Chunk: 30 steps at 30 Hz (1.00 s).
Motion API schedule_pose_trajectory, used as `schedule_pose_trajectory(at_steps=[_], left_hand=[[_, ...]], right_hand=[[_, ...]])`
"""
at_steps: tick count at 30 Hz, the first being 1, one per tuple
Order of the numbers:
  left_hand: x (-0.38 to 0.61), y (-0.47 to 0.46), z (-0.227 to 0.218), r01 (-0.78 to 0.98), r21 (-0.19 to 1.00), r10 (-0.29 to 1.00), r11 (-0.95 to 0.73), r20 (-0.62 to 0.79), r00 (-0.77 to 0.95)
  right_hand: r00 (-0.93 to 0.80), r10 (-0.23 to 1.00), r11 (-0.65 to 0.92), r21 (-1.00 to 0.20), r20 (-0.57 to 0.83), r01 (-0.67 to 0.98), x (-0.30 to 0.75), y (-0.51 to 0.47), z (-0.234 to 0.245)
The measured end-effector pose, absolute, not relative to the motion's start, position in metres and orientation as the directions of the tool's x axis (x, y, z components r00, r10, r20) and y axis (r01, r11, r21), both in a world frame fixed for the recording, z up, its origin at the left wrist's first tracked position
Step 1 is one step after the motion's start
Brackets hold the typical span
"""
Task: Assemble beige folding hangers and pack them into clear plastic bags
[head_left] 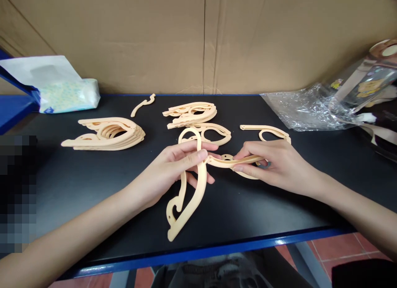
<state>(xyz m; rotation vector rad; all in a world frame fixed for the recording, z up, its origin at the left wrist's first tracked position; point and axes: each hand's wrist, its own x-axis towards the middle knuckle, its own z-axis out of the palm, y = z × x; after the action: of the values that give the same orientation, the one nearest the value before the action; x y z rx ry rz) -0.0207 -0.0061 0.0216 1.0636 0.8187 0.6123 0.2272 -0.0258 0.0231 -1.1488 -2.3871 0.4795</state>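
My left hand (182,164) is closed around one cream plastic piece of a folding hanger (198,189), thumb pressed on its upper part. The piece hangs tilted, its narrow end pointing down toward the table's front edge. In my right hand (266,166), fingers and thumb pinch another curved hanger arm (220,161), whose left end meets the first piece by my left thumb. Whether the two are joined there I cannot tell. Under and behind my right hand lie further cream hanger parts (252,127), partly covered by it.
Stacked folding hangers (136,135) lie at the left, with another stack (207,112) at the back middle. A small hook piece (143,105) rests between them. A tissue pack (70,96) is at the back left. Clear plastic wrap (297,108) and a transparent bottle (369,81) are at the right.
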Motion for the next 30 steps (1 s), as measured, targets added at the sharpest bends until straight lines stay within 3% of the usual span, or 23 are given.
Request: schedule_pose_trajectory(at_steps=[19, 26, 30], left_hand=[[-0.0257, -0.0035, 0.0210, 0.064, 0.892, 0.602, 0.448, -0.353, 0.716], [-0.0230, -0.0047, 0.0236, 0.054, 0.927, 0.681, 0.372, -0.312, 0.663], [-0.0207, -0.0093, 0.0284, 0.062, 0.950, 0.766, 0.306, -0.284, 0.577]], right_hand=[[-0.660, 0.725, 0.629, -0.583, 0.198, 0.515, 0.2372, -0.0185, 0.0282], [-0.625, 0.769, 0.513, -0.710, 0.132, 0.482, 0.2354, -0.0204, 0.0276], [-0.536, 0.844, 0.318, -0.805, 0.000, 0.501, 0.2308, -0.0228, 0.0263]])
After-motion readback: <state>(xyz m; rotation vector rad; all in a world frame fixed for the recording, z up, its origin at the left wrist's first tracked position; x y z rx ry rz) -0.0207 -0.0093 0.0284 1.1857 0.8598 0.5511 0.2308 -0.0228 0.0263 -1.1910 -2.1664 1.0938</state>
